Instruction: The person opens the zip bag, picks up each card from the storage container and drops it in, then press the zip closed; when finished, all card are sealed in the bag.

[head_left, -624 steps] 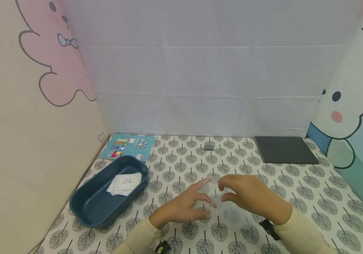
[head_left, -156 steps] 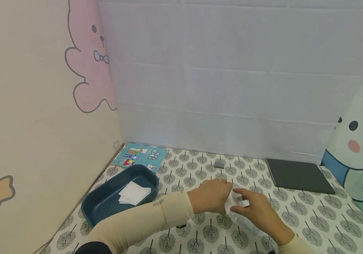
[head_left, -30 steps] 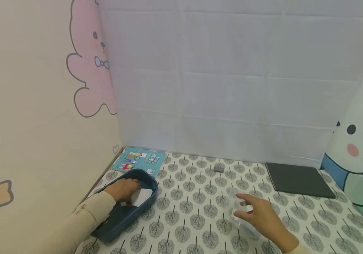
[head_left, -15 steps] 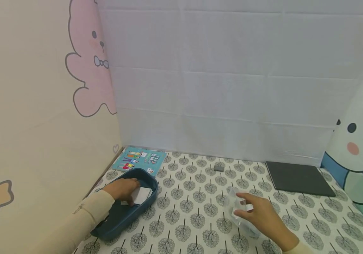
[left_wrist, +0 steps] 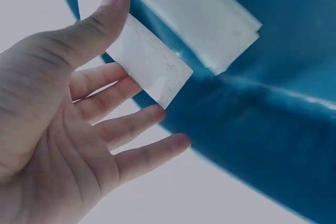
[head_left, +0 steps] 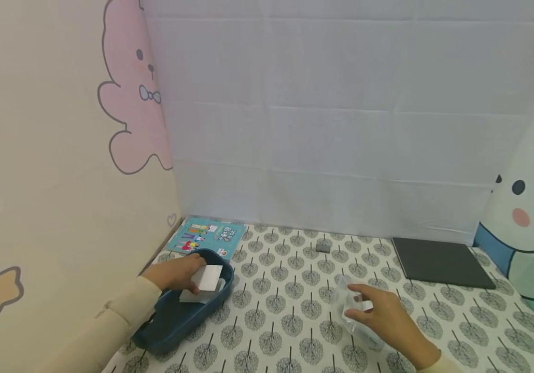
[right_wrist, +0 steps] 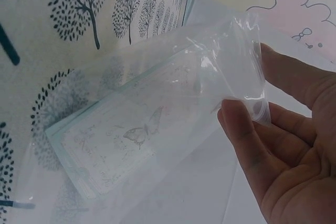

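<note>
Slip (left_wrist: 149, 59), white and flat, is pinched by the left hand (left_wrist: 73, 114); below that hand, similar white slips (left_wrist: 199, 19) lie inside a blue bin (head_left: 173, 331). The right hand (right_wrist: 283, 135) pinches a clear bag (right_wrist: 231, 51), a butterfly-printed stack (right_wrist: 131, 140) lying inside, beyond its fingertips.

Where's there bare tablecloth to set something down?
The largest bare patch of tablecloth lies between the blue bin and the clear bag, nearer than the small grey block. Another lies right of the right hand, nearer than the black slab. It's crowded at left: booklet, blue bin and left hand, holding a flat white piece.
</note>
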Action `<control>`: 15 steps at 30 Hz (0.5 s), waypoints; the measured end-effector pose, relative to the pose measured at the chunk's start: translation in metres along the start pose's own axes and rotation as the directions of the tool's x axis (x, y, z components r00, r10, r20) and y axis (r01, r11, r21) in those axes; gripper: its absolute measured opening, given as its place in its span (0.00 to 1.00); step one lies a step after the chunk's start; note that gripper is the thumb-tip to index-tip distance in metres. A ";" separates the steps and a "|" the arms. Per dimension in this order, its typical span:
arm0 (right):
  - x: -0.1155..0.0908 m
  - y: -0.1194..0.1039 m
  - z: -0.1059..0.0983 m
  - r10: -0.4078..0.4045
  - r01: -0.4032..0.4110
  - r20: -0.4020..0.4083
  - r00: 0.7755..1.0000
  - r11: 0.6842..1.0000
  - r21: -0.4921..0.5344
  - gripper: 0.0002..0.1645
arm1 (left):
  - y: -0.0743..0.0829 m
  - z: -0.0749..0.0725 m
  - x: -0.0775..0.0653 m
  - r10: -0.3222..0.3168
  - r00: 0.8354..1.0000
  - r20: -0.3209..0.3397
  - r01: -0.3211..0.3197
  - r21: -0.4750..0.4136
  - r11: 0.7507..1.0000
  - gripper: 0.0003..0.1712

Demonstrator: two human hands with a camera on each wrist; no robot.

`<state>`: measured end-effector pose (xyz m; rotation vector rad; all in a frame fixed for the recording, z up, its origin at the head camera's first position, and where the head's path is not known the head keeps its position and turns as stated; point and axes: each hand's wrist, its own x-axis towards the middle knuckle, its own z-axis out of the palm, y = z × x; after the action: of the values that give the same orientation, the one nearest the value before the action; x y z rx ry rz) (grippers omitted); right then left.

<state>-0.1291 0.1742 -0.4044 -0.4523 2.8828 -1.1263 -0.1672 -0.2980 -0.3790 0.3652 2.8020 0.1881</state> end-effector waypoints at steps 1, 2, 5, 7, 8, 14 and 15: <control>0.000 0.000 0.000 -0.005 0.005 -0.001 1.000 1.000 -0.002 0.36 | 0.001 -0.003 -0.001 -0.001 1.000 -0.009 0.001 0.000 1.000 0.39; 0.000 0.000 0.000 -0.003 0.003 -0.003 1.000 1.000 -0.001 0.36 | 0.002 -0.005 -0.001 -0.001 1.000 -0.018 0.001 0.002 1.000 0.40; 0.000 0.000 0.000 0.003 -0.003 -0.005 1.000 1.000 -0.004 0.36 | 0.006 -0.013 -0.001 -0.004 0.999 -0.038 0.004 0.004 1.000 0.44; 0.000 0.000 0.000 0.007 -0.007 -0.006 1.000 1.000 -0.005 0.36 | 0.010 -0.016 -0.001 0.014 0.999 -0.051 -0.014 -0.001 1.000 0.45; 0.000 0.000 0.000 0.010 -0.010 -0.005 1.000 1.000 -0.005 0.36 | 0.012 -0.017 0.000 0.025 0.998 -0.056 -0.025 -0.007 1.000 0.45; 0.000 0.000 0.002 0.007 -0.007 -0.004 1.000 1.000 0.004 0.35 | 0.028 -0.020 0.003 0.107 0.989 -0.106 -0.108 -0.004 0.994 0.41; 0.000 0.000 0.002 0.004 -0.004 -0.004 1.000 1.000 0.007 0.35 | 0.032 -0.021 0.003 0.113 0.987 -0.111 -0.114 0.000 0.993 0.41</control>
<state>-0.1287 0.1732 -0.4061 -0.4447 2.8808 -1.1381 -0.1690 -0.2682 -0.3547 0.5293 2.8903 0.2506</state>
